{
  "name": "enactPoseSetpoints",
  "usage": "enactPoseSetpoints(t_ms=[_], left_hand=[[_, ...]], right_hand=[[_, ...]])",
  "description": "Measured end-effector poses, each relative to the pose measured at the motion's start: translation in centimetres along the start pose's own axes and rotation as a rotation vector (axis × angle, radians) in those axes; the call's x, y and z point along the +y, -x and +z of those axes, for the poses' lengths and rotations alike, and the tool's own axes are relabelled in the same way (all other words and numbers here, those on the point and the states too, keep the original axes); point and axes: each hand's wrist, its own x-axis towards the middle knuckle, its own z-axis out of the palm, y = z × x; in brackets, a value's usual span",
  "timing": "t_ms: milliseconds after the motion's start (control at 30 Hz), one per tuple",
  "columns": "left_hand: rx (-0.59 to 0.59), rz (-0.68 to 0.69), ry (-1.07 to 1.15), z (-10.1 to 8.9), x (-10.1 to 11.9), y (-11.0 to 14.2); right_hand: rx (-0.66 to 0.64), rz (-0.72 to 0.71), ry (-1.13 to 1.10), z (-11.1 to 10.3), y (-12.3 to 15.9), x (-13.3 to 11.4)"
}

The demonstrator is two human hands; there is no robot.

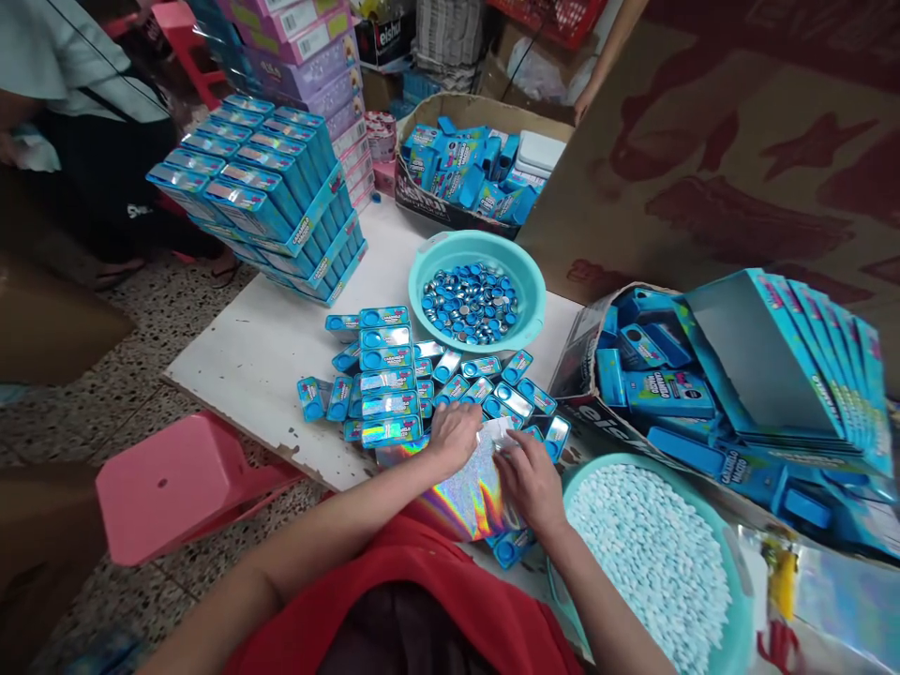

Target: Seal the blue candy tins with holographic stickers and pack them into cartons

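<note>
My left hand (454,433) and my right hand (529,478) both pinch the top of a shiny holographic bag (470,497) at the near edge of the white table (260,347). Both hands are closed on it. Just beyond my fingers lies a heap of small blue boxes (394,380), some stacked, some loose. A teal bowl of round silver-blue caps (472,302) stands behind the heap. By my right forearm sits a teal basin of small pale blue tablets (651,553).
Stacked trays of blue boxes (263,183) rise at the table's far left. Cardboard cartons of blue boxes stand at the back (478,169) and at the right (653,375), with flat folded cartons (794,356). A pink stool (175,483) is at the left. Another person (84,103) stands at the far left.
</note>
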Motion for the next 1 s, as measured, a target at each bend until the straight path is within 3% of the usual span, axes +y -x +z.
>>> enactPoseSetpoints(t_ms=[100,167,267,367,433,567,700,800,900,1000], left_hand=[[-0.012,-0.014,0.011,-0.3,-0.1,0.2],[0.051,-0.013,0.099,-0.9,0.0,0.6],[0.122,0.11,0.481,-2.3,0.7,1.6],[-0.056,0.208,0.833,-3.8,1.7,3.0],[-0.144,0.136,0.902,-4.8,2.0,4.1],[-0.03,0.005,0.75,-8.0,-0.2,6.3],[0.108,-0.078,0.601,-12.0,-6.2,7.6],[0.175,-0.101,0.546,-14.1,-11.0,7.2],[0.198,-0.093,0.483,-14.6,-14.2,5.9],[0.207,-0.061,0.507,-13.6,-15.6,4.5]], right_hand=[[-0.006,0.093,-0.135,-3.3,-1.0,-0.9],[0.006,0.223,-0.236,-5.5,-2.0,-1.6],[0.026,0.369,-0.368,-7.8,-3.5,-2.8],[0.049,0.427,-0.474,-8.8,-4.7,-3.6],[0.061,0.46,-0.559,-8.6,-5.4,-4.0],[0.08,0.558,-0.71,-6.0,-7.9,-5.9],[0.115,0.52,-0.774,-1.2,-12.8,-9.6],[0.099,0.512,-0.759,2.3,-16.4,-12.1],[0.123,0.523,-0.682,4.7,-18.4,-13.4],[0.151,0.516,-0.62,5.9,-18.8,-13.3]])
